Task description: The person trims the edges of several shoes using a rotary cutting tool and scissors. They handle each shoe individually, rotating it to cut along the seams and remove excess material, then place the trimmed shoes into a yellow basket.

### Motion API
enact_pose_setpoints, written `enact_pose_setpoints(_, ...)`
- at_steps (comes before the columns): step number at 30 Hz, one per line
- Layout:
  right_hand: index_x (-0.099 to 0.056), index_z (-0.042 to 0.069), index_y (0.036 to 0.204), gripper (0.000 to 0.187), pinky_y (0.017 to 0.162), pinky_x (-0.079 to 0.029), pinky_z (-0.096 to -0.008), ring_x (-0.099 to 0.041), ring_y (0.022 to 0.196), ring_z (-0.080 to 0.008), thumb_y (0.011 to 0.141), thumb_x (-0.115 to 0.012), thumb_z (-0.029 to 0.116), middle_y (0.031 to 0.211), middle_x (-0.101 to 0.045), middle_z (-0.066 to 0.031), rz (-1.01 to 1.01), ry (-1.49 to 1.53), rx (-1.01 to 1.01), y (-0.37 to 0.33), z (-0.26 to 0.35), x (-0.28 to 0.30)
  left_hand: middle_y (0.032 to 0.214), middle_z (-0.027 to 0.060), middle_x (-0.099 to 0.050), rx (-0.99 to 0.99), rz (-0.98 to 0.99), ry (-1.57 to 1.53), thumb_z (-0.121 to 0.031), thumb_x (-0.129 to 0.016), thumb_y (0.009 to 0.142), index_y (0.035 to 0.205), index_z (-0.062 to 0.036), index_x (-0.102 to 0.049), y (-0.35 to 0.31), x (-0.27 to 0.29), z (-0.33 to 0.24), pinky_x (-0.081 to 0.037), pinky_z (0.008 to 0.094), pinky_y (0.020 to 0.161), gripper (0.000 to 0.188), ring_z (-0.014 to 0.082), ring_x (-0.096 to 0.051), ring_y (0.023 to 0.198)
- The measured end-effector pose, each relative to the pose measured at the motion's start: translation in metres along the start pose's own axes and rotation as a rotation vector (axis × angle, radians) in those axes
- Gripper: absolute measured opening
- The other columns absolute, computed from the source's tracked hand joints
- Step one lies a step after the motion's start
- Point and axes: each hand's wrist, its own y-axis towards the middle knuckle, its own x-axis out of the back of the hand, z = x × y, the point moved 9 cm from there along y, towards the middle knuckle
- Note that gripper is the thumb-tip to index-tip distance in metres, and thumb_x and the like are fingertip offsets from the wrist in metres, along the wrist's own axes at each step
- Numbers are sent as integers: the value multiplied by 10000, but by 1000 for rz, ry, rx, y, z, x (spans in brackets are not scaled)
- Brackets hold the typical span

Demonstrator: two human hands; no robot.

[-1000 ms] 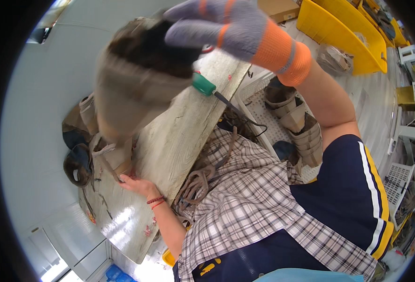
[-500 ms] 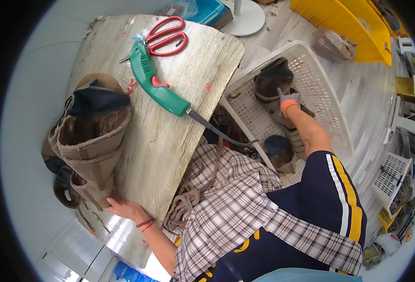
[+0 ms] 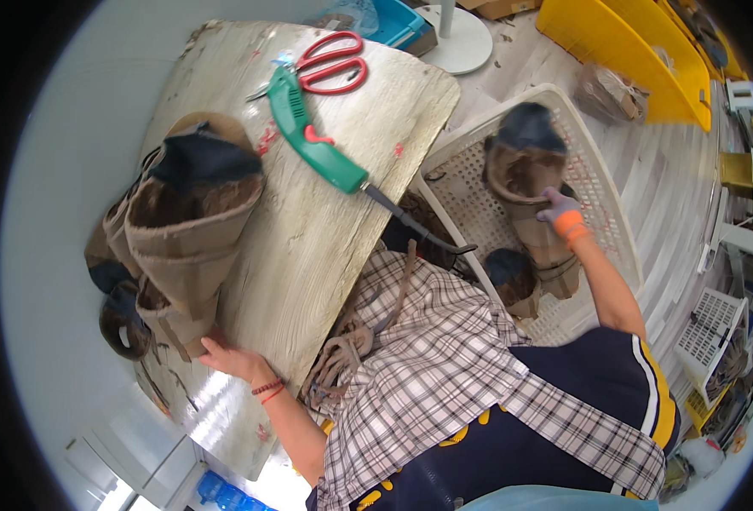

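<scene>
On the table stand nested brown boot uppers [image 3: 191, 247] with fuzzy linings and dark blue tongues. The fingertips of my left hand [image 3: 230, 358] touch their lower end, fingers stretched out and partly hidden behind it. My right hand [image 3: 562, 213], in a grey-purple glove with an orange cuff, pinches the rim of a similar brown boot upper [image 3: 525, 175] over the white basket [image 3: 619, 209]. Below it in the basket sits another upper [image 3: 511, 277] with a dark blue tongue. A green hand tool [image 3: 313, 145] with a red trigger and black cable lies on the table, beside red-handled scissors [image 3: 334, 72].
The wooden table [image 3: 376, 111] has a worn edge. Brown laces [image 3: 338, 362] lie against my checked apron. A yellow bin [image 3: 628, 55] and a round white stand base [image 3: 462, 43] are on the floor beyond. Another white basket [image 3: 713, 328] is at far right.
My right hand has drawn back toward me and now grips an upper, which appears raised and tilted. The left hand keeps its place at the nested uppers. The whole view has shifted slightly.
</scene>
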Motion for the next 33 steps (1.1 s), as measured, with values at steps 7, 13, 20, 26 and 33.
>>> enact_pose_setpoints(7,-594,7,1038,295,797,-479,-255,-596,911,-129,757,-680,34,951,-635,-57,-345,966,232,-79,91,190,1225,152,-502,-28,-24,-60,-146,-522,941,1224,65,-396,-1,-6,22,-377,353,966,375,214,-493,1067)
enact_pose_setpoints(13,-533,-18,1146,410,817,-487,-264,-604,915,-160,782,-695,81,1004,-631,-95,-283,1112,718,-129,322,228,1304,158,-448,-99,-6,-167,-191,-502,961,1372,46,-239,-2,-10,40,-383,360,987,542,221,-481,1125)
enact_pose_setpoints(20,-600,42,1049,537,797,-493,-291,-617,857,-198,601,-848,202,946,-654,-88,26,1068,831,-105,596,71,1369,183,-355,-11,-116,-374,-346,-465,964,1436,-16,-182,-4,-2,47,-349,391,1019,641,262,-432,1188)
enact_pose_setpoints(26,-266,9,1396,917,849,-483,-412,-611,979,-384,752,-634,550,1066,-633,-234,69,495,888,-110,666,76,1427,206,-257,-212,-139,-9,-359,-500,936,1455,-32,-142,-9,11,20,-304,405,1064,710,285,-361,1271)
enact_pose_setpoints(33,-615,38,1016,382,749,-497,-391,-631,840,-309,892,-519,385,934,-636,-152,-708,262,1172,-103,466,236,1432,200,-276,-416,-22,241,-260,-499,925,1434,-49,-234,-17,-23,-13,-386,469,1023,611,325,-378,1261)
